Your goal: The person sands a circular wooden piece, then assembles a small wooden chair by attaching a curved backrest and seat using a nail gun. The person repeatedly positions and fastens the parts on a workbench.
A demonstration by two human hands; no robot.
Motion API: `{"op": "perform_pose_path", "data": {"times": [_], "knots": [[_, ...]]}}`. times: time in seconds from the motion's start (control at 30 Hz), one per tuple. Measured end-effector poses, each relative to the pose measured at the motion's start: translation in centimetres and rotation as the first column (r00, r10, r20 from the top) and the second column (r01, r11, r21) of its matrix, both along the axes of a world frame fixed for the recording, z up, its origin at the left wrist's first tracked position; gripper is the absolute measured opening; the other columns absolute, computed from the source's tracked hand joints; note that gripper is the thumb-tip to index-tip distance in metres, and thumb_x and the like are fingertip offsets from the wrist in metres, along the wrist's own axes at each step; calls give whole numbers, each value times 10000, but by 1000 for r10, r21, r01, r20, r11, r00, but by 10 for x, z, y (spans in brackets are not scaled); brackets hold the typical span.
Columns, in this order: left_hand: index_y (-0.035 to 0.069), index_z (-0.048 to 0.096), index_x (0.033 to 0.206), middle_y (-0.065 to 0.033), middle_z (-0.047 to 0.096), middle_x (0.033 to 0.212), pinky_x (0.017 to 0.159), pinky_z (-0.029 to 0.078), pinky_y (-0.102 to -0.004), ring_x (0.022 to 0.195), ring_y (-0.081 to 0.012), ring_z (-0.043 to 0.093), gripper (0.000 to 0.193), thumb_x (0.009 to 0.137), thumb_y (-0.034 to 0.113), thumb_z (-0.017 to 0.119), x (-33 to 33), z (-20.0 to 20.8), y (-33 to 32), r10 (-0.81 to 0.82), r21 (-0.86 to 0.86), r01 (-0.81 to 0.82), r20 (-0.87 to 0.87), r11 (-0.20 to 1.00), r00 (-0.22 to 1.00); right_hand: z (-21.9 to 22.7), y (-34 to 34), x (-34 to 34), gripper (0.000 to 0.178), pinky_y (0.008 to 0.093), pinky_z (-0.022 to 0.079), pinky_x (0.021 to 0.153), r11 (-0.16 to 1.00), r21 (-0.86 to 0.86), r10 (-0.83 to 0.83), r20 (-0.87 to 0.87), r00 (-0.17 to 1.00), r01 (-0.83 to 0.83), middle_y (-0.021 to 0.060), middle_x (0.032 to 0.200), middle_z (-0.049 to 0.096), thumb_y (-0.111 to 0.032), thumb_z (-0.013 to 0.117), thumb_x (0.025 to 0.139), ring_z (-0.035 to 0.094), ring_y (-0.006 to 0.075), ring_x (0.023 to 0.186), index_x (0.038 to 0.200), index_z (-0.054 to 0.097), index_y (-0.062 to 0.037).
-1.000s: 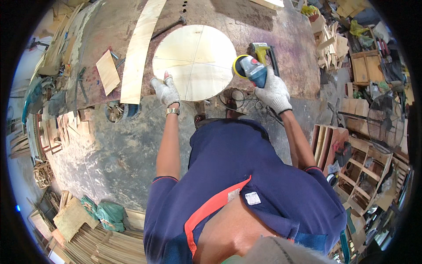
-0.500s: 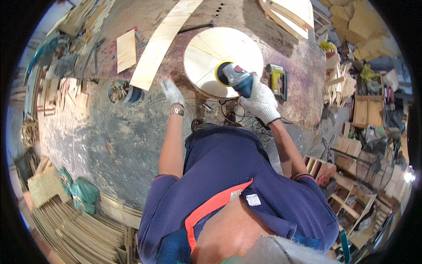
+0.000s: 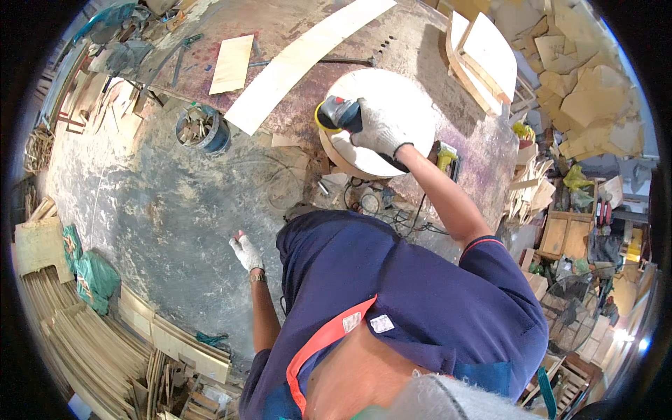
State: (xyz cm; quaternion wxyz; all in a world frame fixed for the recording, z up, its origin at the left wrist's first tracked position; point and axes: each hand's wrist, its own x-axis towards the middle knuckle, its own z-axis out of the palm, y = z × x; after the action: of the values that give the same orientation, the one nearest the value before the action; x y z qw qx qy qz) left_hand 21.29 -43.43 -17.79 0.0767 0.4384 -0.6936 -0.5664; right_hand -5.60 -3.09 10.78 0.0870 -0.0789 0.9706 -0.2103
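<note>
My right hand (image 3: pixel 381 133), in a white knit glove, grips a sander (image 3: pixel 341 114) with a grey and blue body and a yellow-rimmed pad. The sander is at the left rim of a round, pale wooden piece (image 3: pixel 409 101) on the worktable; whether its pad touches the wood I cannot tell. My left hand (image 3: pixel 246 252), gloved too, hangs over the floor to the left of my body. Its fingers are extended and hold nothing. A yellow-green nail gun (image 3: pixel 446 155) lies just right of the round piece, partly behind my right forearm.
A long, curved plywood strip (image 3: pixel 308 63) and a small board (image 3: pixel 232 64) lie on the table's left. A curved wooden frame (image 3: pixel 483 59) rests at the far right. Below the table's left edge stands a bucket of scraps (image 3: pixel 222 136). Cables (image 3: pixel 420 220) trail near my feet.
My right hand has brought the sander to the round piece's left rim. My left hand has dropped back from the table edge to beside my body. The view has shifted.
</note>
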Motion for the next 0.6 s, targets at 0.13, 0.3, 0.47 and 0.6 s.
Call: {"op": "perform_pose_path", "data": {"times": [0.13, 0.3, 0.47, 0.6], "knots": [[-28, 390, 1569, -207, 566, 1497, 1152, 398, -381, 1371, -286, 545, 734, 1044, 418, 643, -59, 64, 53, -274, 26, 277, -84, 960, 958, 3, 14, -42, 457, 426, 576, 783, 993, -96, -67, -35, 997, 63, 211, 917, 724, -218, 806, 686, 726, 340, 873, 1053, 674, 21], [-37, 346, 1589, -292, 420, 1610, 1201, 373, -464, 1463, -396, 463, 928, 960, 534, 718, -170, 140, 153, -684, -211, 665, -30, 717, 728, -1, 41, -87, 415, 402, 573, 740, 994, -15, -112, 18, 993, 113, 185, 891, 738, -211, 802, 670, 721, 313, 829, 1028, 719, -18], [-10, 368, 1572, -301, 497, 1505, 1134, 424, -515, 1378, -464, 496, 916, 914, 502, 749, -268, 153, 241, -766, -555, 590, -143, 587, 627, -22, 73, -119, 583, 422, 580, 845, 948, 13, -317, -2, 948, 317, 257, 982, 751, -338, 799, 685, 747, 384, 979, 1139, 715, 19], [11, 398, 1553, -272, 581, 1378, 1022, 489, -525, 1220, -454, 598, 911, 885, 500, 779, -295, 142, 273, -714, -644, 514, -73, 567, 696, -13, 98, -120, 526, 409, 578, 866, 954, 29, -299, 35, 954, 298, 268, 1038, 754, -327, 796, 675, 748, 365, 997, 1079, 756, 7]]}}
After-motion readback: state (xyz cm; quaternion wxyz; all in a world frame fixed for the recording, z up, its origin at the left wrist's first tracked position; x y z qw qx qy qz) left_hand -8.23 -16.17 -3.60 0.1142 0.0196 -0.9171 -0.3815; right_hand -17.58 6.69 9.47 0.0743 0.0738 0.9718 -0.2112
